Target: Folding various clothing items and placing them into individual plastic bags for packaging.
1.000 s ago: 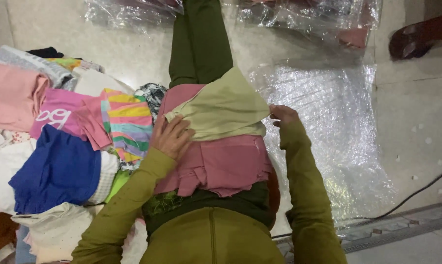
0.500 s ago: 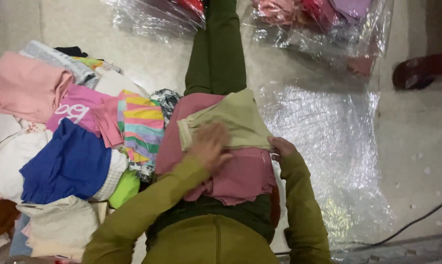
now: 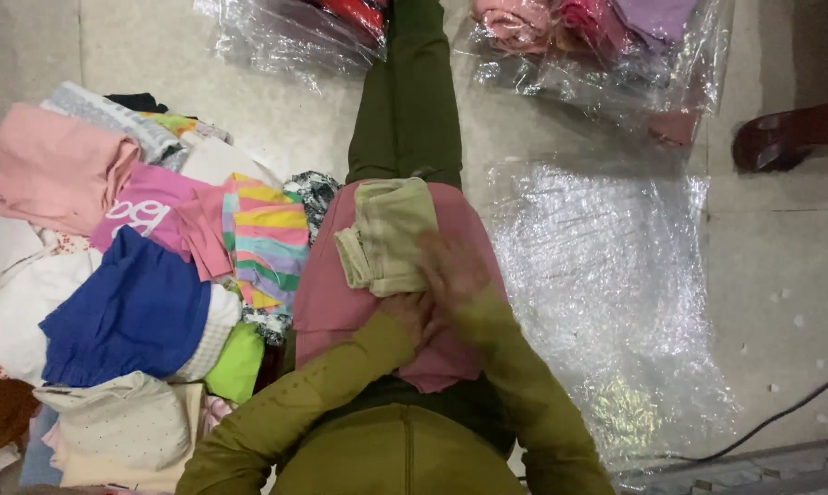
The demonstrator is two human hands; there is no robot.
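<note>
I sit on the floor with a pink garment (image 3: 340,293) spread over my lap. A pale green garment (image 3: 386,234) lies folded into a narrow bundle on top of it. My right hand (image 3: 450,268) is blurred and rests flat against the bundle's near right edge. My left hand (image 3: 405,313) sits just below it on the pink garment, partly covered by my right wrist, so its fingers are hard to read. Both sleeves are olive green, as is my outstretched leg (image 3: 409,101).
A loose pile of clothes (image 3: 130,302) fills the left, with a blue piece, a striped piece (image 3: 267,240) and pink tops. A clear plastic sheet (image 3: 606,275) lies on the right. Two clear bags of folded clothes (image 3: 597,37) lie ahead. A dark sandal (image 3: 789,133) and a cable (image 3: 780,417) are at the right.
The pale green garment has gone from spread wide to folded narrow. My left hand slid back toward my body, and my right hand moved in from the right edge onto the bundle.
</note>
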